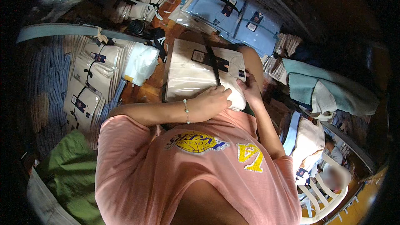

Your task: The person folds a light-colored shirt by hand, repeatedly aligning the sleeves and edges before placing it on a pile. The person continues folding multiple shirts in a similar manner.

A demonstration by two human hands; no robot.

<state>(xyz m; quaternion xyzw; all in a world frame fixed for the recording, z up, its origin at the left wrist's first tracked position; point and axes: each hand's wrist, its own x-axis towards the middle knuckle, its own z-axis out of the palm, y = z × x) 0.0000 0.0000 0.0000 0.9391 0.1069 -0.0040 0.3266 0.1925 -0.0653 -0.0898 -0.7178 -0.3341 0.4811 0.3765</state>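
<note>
A bundle of cream folded shirts [183,68] in clear plastic lies on my lap, with dark hang tags on top. Across it runs a black band [213,60], which disappears under my left hand. My left hand [214,101], below a beaded bracelet, rests on the bundle's near edge with its fingers curled in; what they hold is hidden. At the right edge, my right hand [250,88] grips the bundle's corner, thumb on top, close to a small dark label.
Banded blue shirt packs [216,10] lie ahead. More cream bundles [81,100] stand at left beside a green cloth [66,162]. To the right are a teal cloth [325,85] and a white plastic chair [316,200]; another person [333,154] shows beyond.
</note>
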